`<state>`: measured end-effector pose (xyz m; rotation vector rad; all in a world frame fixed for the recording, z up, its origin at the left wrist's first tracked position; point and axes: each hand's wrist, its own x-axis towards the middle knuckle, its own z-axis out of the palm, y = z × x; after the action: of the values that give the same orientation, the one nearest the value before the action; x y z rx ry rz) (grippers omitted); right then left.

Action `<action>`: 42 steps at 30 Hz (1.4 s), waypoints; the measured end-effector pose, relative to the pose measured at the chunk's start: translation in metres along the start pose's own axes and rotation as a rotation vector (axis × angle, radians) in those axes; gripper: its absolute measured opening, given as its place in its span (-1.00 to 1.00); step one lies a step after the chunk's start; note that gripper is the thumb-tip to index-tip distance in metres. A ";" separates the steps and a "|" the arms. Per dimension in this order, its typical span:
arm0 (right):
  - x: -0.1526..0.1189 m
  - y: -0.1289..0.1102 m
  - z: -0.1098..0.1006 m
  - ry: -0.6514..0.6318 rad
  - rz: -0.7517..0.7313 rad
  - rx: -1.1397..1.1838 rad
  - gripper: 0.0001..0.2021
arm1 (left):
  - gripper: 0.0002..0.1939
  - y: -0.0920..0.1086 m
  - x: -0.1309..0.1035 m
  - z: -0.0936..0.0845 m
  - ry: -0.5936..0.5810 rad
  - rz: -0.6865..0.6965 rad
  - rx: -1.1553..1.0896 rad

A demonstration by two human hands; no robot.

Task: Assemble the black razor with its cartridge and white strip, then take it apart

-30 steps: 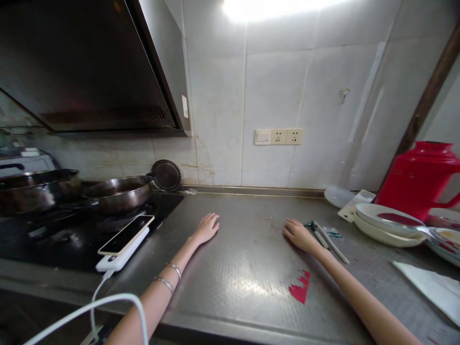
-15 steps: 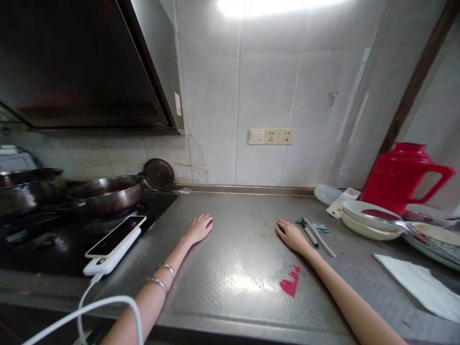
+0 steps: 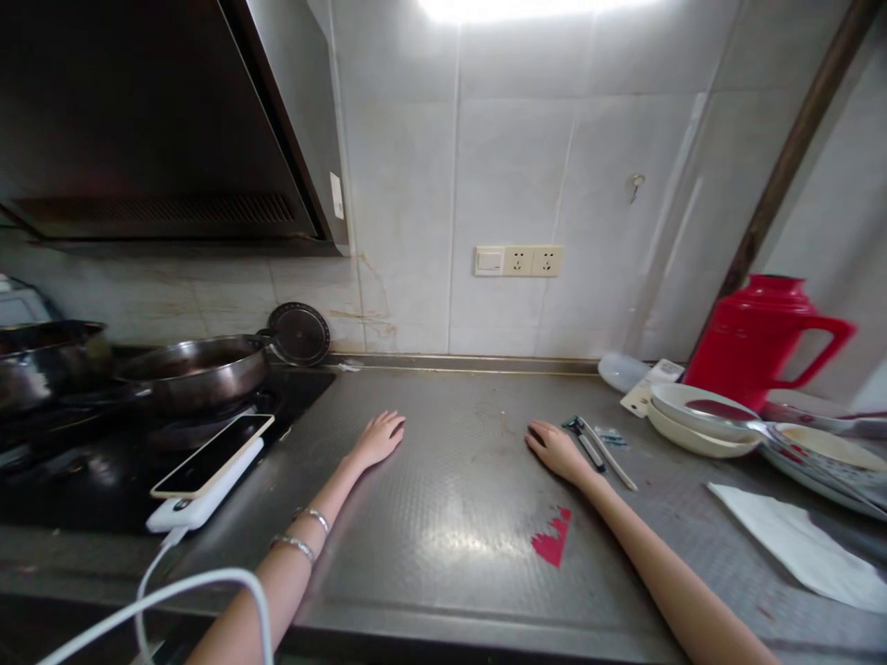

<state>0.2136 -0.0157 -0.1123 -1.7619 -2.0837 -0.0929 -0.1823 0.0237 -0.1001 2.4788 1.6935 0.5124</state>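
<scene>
The metal worktop point(image 3: 416, 591) spreads beneath your left hand point(image 3: 378, 438) and your right hand point(image 3: 554, 450), which lie well apart on it. High to the left of your left hand looms the dark range hood point(image 3: 152, 120); below that, on the same side, the black hob point(image 3: 48, 499) carries 2 metal pans, the nearer pan point(image 3: 198, 377) being the closer to that hand. Beyond and to the right of your right hand stands the red flask point(image 3: 745, 337), with 2 stacked pale bowls point(image 3: 703, 441) in front of it. Further right and nearer to you than that hand lies a white sheet point(image 3: 796, 545).

Your hands are each palm down: the left has its fingers loosely extended and the right has them slightly bent, with nothing seen in either grip; what is under the palms is hidden. To the left of your left hand, a phone point(image 3: 214, 454) sits on a white power bank point(image 3: 198, 513). The red jagged piece point(image 3: 552, 543) lies nearer to you than your right hand. Just right of that hand are 2 slim tools, a dark one point(image 3: 591, 450) and a pale one point(image 3: 611, 457), and past them a small clear packet point(image 3: 613, 438).
</scene>
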 end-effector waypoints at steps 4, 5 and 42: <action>-0.001 0.015 -0.035 0.121 0.101 -0.061 -0.64 | -0.56 -0.002 0.001 0.001 0.000 -0.001 0.005; -0.004 0.021 -0.045 0.140 0.178 -0.095 -0.66 | -0.56 -0.002 0.002 0.002 0.002 -0.001 0.004; -0.002 -0.114 -0.076 0.340 0.063 0.042 -0.77 | -0.54 0.171 0.033 -0.028 0.076 0.031 -0.818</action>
<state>0.1244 -0.0642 -0.0196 -1.6530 -1.7739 -0.3062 -0.0296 -0.0138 -0.0210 1.8915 1.1214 1.0533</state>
